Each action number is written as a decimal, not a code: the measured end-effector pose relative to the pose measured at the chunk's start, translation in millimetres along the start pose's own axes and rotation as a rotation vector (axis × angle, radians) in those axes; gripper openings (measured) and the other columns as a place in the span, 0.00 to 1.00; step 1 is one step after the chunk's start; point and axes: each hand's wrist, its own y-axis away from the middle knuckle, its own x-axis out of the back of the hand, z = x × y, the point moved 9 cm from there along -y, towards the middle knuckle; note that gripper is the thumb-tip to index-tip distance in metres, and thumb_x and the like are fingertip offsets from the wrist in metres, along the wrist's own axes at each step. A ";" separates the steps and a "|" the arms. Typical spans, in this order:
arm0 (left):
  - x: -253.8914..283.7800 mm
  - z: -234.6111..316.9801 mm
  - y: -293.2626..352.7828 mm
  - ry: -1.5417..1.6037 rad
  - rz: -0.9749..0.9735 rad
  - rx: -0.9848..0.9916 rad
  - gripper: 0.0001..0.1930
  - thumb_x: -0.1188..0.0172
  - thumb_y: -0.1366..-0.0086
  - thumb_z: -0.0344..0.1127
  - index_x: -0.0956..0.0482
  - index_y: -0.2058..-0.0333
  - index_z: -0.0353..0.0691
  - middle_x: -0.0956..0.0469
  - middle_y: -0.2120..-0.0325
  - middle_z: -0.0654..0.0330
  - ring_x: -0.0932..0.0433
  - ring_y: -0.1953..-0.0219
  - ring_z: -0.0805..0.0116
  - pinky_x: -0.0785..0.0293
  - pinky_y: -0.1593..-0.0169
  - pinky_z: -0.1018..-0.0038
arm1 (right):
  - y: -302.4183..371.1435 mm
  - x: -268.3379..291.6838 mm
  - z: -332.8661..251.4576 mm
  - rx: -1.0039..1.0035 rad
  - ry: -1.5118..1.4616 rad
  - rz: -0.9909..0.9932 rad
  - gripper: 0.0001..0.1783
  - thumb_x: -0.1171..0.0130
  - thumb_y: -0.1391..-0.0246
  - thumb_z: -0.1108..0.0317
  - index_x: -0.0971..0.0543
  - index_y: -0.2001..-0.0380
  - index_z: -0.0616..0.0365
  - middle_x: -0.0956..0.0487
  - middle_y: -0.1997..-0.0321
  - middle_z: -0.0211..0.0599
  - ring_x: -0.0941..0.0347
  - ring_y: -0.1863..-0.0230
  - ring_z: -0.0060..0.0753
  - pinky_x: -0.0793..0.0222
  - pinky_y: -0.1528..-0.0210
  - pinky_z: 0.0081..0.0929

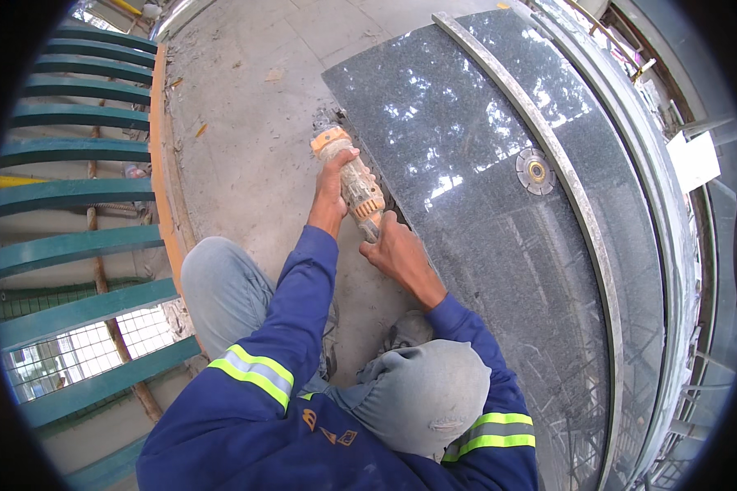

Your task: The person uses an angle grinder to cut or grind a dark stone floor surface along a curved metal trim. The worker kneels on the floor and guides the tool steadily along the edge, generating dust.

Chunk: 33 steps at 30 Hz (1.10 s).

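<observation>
Left grip (333,186) wraps the power tool (357,186) nearer its head; right grip (401,255) curls round its tail; long axis runs beside dark slab (483,270), left edge.

Navy top (246,425), lime-silver sleeve bands (254,375), orange chest markings (348,438); faded jeans (434,389); hands (401,255) bare.

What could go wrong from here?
Bare hands: the left hand grips the power tool near its front end and the right hand its rear, so a slip or kick could injure the fingers.

The tool sits right along the edge of the polished dark slab; a bump might chip or scratch it.

A segmented disc lies loose on the slab beside the long bar; if dragged, it could mark the surface.
</observation>
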 end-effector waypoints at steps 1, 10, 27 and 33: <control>1.7 0.0 0.2 -0.006 0.015 0.006 0.24 0.31 0.45 0.42 0.30 0.54 0.40 0.22 0.72 0.51 0.17 0.72 0.54 0.16 0.66 0.55 | -0.2 -0.1 -1.7 0.001 -0.007 -0.010 0.28 0.33 0.55 0.59 0.33 0.61 0.70 0.20 0.68 0.69 0.20 0.64 0.70 0.25 0.59 0.56; 2.1 -0.5 -2.6 -0.040 0.056 0.013 0.23 0.30 0.46 0.40 0.27 0.55 0.37 0.22 0.73 0.51 0.18 0.74 0.54 0.16 0.67 0.53 | 1.5 6.2 -7.4 -0.007 -0.058 -0.053 0.27 0.34 0.53 0.60 0.32 0.61 0.72 0.20 0.67 0.71 0.19 0.64 0.70 0.23 0.59 0.55; 2.2 2.9 -0.4 -0.115 0.066 -0.004 0.26 0.31 0.44 0.41 0.31 0.51 0.36 0.23 0.70 0.49 0.17 0.73 0.54 0.16 0.67 0.57 | 4.4 4.9 -3.4 0.013 -0.083 -0.031 0.25 0.31 0.52 0.63 0.31 0.62 0.70 0.18 0.70 0.67 0.18 0.65 0.66 0.21 0.62 0.53; 1.2 3.5 -4.4 -0.093 0.058 -0.006 0.21 0.31 0.44 0.41 0.28 0.56 0.39 0.23 0.72 0.51 0.19 0.73 0.54 0.17 0.67 0.55 | 2.1 5.6 -2.7 0.032 -0.090 -0.001 0.23 0.32 0.52 0.64 0.31 0.63 0.69 0.18 0.70 0.66 0.17 0.66 0.65 0.20 0.62 0.51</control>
